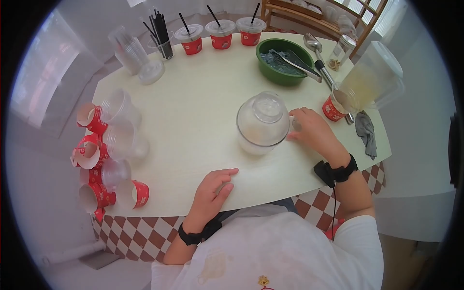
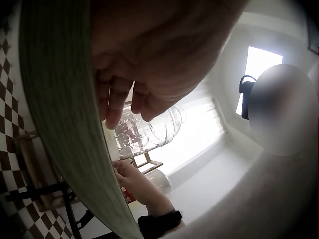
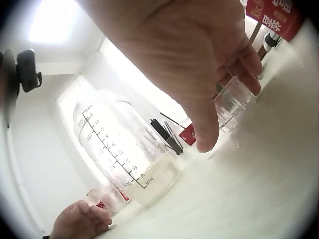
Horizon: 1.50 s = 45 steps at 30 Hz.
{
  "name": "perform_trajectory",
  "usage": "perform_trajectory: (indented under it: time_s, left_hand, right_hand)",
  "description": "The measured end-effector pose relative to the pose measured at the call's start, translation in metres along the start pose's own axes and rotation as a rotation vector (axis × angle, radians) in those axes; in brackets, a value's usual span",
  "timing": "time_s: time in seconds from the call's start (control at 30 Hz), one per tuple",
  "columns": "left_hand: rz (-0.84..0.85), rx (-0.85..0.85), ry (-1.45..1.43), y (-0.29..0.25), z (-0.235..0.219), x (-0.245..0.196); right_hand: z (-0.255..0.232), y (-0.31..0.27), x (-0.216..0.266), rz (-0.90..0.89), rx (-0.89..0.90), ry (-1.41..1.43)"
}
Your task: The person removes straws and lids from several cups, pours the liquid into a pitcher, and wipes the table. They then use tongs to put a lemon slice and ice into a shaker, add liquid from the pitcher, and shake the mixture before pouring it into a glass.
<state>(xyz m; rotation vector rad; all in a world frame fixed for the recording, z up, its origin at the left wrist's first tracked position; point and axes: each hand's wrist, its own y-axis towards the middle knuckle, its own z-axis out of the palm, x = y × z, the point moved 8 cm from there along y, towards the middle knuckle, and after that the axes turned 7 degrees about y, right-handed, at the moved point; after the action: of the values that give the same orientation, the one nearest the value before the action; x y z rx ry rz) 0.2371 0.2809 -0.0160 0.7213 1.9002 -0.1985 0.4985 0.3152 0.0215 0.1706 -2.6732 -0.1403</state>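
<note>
A clear plastic shaker (image 1: 262,123) with a domed top stands upright at the table's middle. In the right wrist view, black scale marks run up the shaker (image 3: 124,149), and pale cloudy contents show at its bottom. Just right of it, my right hand (image 1: 314,130) holds a small clear cup (image 3: 233,105) between thumb and fingers, low at the tabletop. My left hand (image 1: 211,195) rests near the front edge of the table, fingers loosely extended, with nothing in it.
Red paper and clear plastic cups (image 1: 121,140) line the table's left side. At the back stand a straw holder (image 1: 164,48) and three lidded drinks (image 1: 221,35). A green bowl (image 1: 278,72) with tongs, a pitcher (image 1: 372,77), a red cup (image 1: 333,110) and a grey cloth (image 1: 366,134) occupy the right.
</note>
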Motion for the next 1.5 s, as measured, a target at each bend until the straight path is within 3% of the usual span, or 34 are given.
perform_trajectory:
  time_s: [0.1, 0.2, 0.3, 0.43, 0.47, 0.6, 0.77, 0.87, 0.97, 1.07, 1.17, 1.27, 1.37, 1.47, 1.5]
  left_hand:
    - [-0.138, 0.096, -0.086, -0.004, 0.003, 0.001]
    - [-0.192, 0.220, -0.061, 0.006, -0.003, -0.024]
    - [-0.124, 0.154, 0.110, 0.037, -0.015, -0.043]
    - [-0.085, 0.049, 0.182, 0.085, -0.012, -0.033]
    - [-0.112, 0.056, 0.139, 0.095, -0.009, -0.031]
    - [-0.066, -0.011, -0.011, 0.105, 0.005, -0.028]
    - [-0.084, -0.020, 0.094, 0.104, 0.006, -0.033]
    - [-0.098, -0.034, 0.183, 0.101, 0.004, -0.033]
    - [-0.101, -0.089, 0.240, 0.088, -0.003, -0.032]
    - [-0.070, -0.138, 0.176, 0.068, -0.018, -0.041]
    - [-0.089, -0.094, 0.018, 0.042, -0.025, -0.040]
    - [-0.185, -0.064, -0.164, 0.016, -0.030, -0.021]
    - [-0.269, -0.144, -0.282, -0.012, -0.039, -0.003]
    - [-0.323, -0.228, -0.333, -0.037, -0.046, 0.011]
    - [-0.342, -0.254, -0.344, -0.043, -0.047, 0.015]
  right_hand:
    - [-0.028, -0.003, 0.011, 0.010, -0.081, 0.014]
    - [-0.054, 0.004, 0.019, 0.104, -0.149, 0.585]
    - [-0.060, 0.016, 0.064, -0.169, -0.155, 0.754]
    - [-0.037, 0.037, 0.093, -0.166, -0.046, 0.728]
    - [-0.029, 0.041, 0.093, -0.038, 0.056, 0.887]
    - [-0.033, 0.042, 0.095, -0.076, -0.142, 0.910]
    - [-0.057, 0.037, 0.092, -0.120, -0.391, 1.165]
    - [-0.086, 0.024, 0.099, -0.313, -0.692, 0.962]
    - [-0.078, 0.031, 0.090, -0.224, -0.613, 0.786]
    - [-0.098, 0.014, 0.100, -0.447, -0.792, 0.878]
    - [-0.078, 0.031, 0.093, -0.246, -0.513, 0.657]
    - [-0.101, 0.012, 0.066, -0.266, -0.716, 0.913]
    - [-0.103, -0.019, 0.017, -0.186, -0.740, 1.388]
    - [-0.085, -0.063, -0.019, 0.041, -0.843, 1.525]
    - [-0.075, -0.075, -0.029, 0.063, -0.796, 1.585]
